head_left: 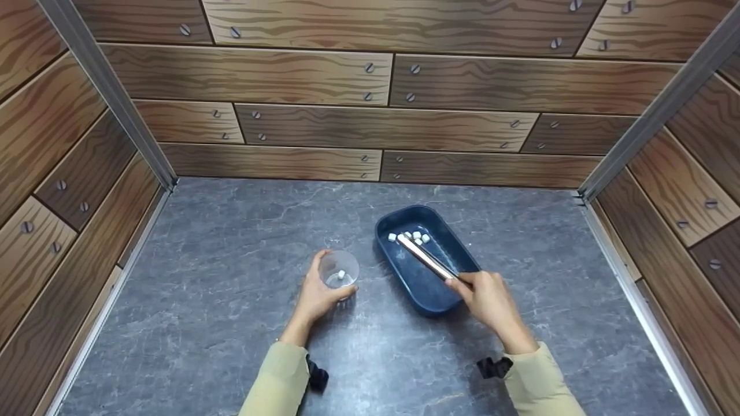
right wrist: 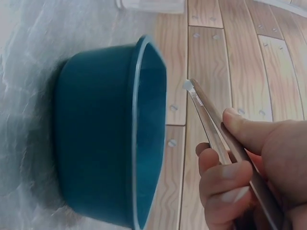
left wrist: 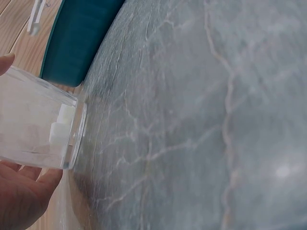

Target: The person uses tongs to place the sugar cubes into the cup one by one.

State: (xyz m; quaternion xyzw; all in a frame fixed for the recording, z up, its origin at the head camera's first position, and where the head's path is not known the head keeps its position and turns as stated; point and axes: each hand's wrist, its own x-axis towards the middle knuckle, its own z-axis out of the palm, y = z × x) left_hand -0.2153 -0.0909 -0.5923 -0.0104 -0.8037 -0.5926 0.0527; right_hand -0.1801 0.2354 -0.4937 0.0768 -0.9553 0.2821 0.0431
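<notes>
A white cube (right wrist: pixel 187 85) is pinched at the tips of the tongs (head_left: pixel 426 258). By the look of it, it is held up over the far end of the blue bin (right wrist: pixel 96 134), a bit higher than the rim. The tongs are gripped by the right hand (head_left: pixel 491 300), with the thumb on one arm and the fingers curled round the other. The tips are nearly closed. More cubes (head_left: pixel 417 235) are seen in the bin below.

The clear cup (head_left: pixel 329 263) is held by the left hand (head_left: pixel 318 294), with thumb and fingers round its sides, just beside the bin. White bits (left wrist: pixel 59 133) are seen at its bottom. Whether the cup is rested on the table (head_left: pixel 231 277) cannot be told.

The cube could be dropped if the tongs are squeezed too softly, or popped out if they are squeezed too hard, as only a little of it is gripped. The cup could be knocked if it is bumped by the tongs. Wooden walls (head_left: pixel 312 124) are seen all around.
</notes>
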